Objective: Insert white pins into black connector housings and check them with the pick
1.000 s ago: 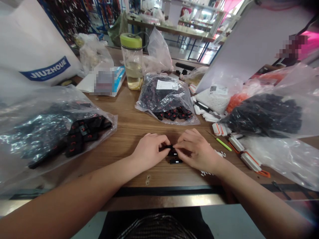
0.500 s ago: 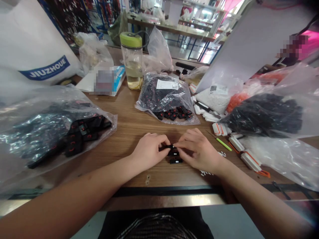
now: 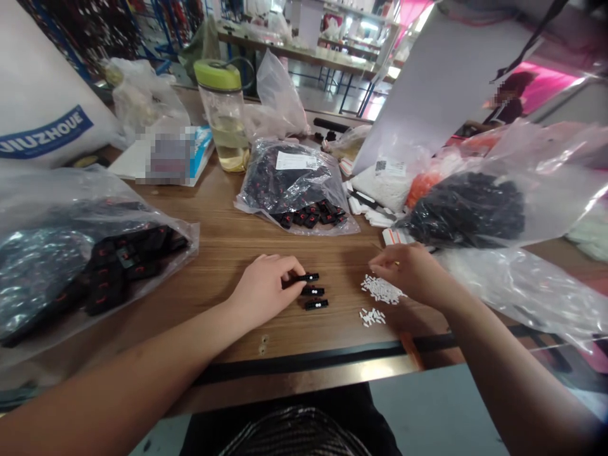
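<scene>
My left hand (image 3: 272, 285) is closed, with thumb and fingertips pinching the near end of a small black connector housing (image 3: 310, 277) with white plugs in its face. Just below lie two similar black housings, a middle one (image 3: 314, 292) and a lower one (image 3: 316, 304), each with white dots. Off to the right, my right hand (image 3: 403, 269) is closed with its fingers together, low over the table at the edge of a pile of tiny white pegs (image 3: 381, 289). Whatever is between those fingers is too small or hidden to name. A smaller group of pegs (image 3: 372, 316) lies nearer.
A clear bag of black parts (image 3: 292, 180) lies ahead, another bag (image 3: 109, 253) at left. A green-lidded bottle (image 3: 221, 120) stands behind. Bags of dark parts (image 3: 468, 209) and white parts (image 3: 384, 180) crowd the right. The table's front edge (image 3: 308, 364) runs before me.
My right hand has left the housings and moved right to the white pegs, uncovering the pegs and housings. My left hand keeps its pinch on the upper housing. The view has turned slightly right.
</scene>
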A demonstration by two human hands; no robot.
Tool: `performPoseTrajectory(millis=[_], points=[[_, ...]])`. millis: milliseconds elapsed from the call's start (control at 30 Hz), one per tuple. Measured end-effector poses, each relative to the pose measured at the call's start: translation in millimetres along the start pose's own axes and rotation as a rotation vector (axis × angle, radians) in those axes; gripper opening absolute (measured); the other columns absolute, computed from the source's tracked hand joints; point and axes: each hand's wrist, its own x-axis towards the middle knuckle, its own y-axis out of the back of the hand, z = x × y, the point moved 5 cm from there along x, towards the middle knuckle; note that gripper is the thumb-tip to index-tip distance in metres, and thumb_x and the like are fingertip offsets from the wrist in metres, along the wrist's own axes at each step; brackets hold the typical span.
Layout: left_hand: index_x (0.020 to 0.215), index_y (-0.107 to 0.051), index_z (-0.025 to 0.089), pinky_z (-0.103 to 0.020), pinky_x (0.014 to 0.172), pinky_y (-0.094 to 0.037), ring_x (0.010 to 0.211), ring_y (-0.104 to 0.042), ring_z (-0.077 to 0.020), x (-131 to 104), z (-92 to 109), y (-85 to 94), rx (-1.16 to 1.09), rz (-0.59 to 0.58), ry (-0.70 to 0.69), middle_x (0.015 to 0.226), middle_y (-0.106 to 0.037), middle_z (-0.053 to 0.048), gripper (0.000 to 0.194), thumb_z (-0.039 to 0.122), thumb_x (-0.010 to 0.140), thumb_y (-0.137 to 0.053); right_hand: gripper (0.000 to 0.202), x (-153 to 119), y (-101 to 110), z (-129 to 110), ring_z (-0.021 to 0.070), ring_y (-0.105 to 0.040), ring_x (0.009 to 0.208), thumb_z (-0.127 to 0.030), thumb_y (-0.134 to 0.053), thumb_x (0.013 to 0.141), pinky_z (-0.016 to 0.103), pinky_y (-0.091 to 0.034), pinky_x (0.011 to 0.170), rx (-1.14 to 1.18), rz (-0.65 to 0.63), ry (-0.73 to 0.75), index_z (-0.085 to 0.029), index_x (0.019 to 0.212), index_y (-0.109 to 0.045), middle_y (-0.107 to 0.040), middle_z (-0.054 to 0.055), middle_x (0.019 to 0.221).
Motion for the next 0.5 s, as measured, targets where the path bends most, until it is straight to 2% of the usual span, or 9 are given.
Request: performPoseTrajectory(millis=[67, 233, 333, 500], points=[[0.084, -0.067, 0.022, -0.034, 0.075, -0.039, 0.070, -0.056, -0.0155, 0.0, 0.3, 0.2, 0.002, -0.003, -0.004, 0.073, -0.063, 0.002, 0.005, 0.024, 0.080, -0.068, 0.020, -3.9, -0.9, 12.3, 0.0165, -0.063, 0.059, -0.031, -0.062, 0.082, 0.027, -0.043, 0.058, -0.027, -0.046, -0.042, -0.022, 0.074, -0.076, -0.073, 0.001, 0.068], [0.083, -0.067, 0.022, -0.034, 0.074, -0.039, 0.068, -0.055, -0.0152, 0.1, 1.5, 2.2, 0.002, -0.001, -0.017, 0.072, -0.063, 0.003, 0.003, 0.024, 0.081, -0.067, 0.022, -3.8, -1.6, 30.5, 0.0181, -0.068, 0.068, -0.035, -0.060, 0.083, 0.027, -0.045, 0.063, -0.023, -0.026, -0.152, -0.022, 0.078, -0.077, -0.076, 0.002, 0.075], [0.083, -0.066, 0.022, -0.034, 0.074, -0.039, 0.067, -0.055, -0.0150, 0.3, 2.4, 2.9, 0.004, -0.001, -0.021, 0.071, -0.063, 0.003, 0.002, 0.024, 0.081, -0.066, 0.019, -1.1, -6.6, 33.2, 0.0176, -0.067, 0.067, -0.033, -0.061, 0.080, 0.027, -0.044, 0.060, -0.006, -0.073, -0.171, -0.022, 0.078, -0.076, -0.076, 0.002, 0.075], [0.083, -0.067, 0.023, -0.034, 0.074, -0.039, 0.069, -0.056, -0.0153, -0.4, 2.0, 1.7, 0.005, -0.014, -0.012, 0.073, -0.064, 0.003, 0.003, 0.025, 0.082, -0.066, 0.015, 1.6, -9.1, 31.9, 0.0163, -0.062, 0.057, -0.025, -0.060, 0.075, 0.026, -0.039, 0.054, -0.135, -0.074, -0.204, -0.020, 0.069, -0.073, -0.071, 0.002, 0.062]])
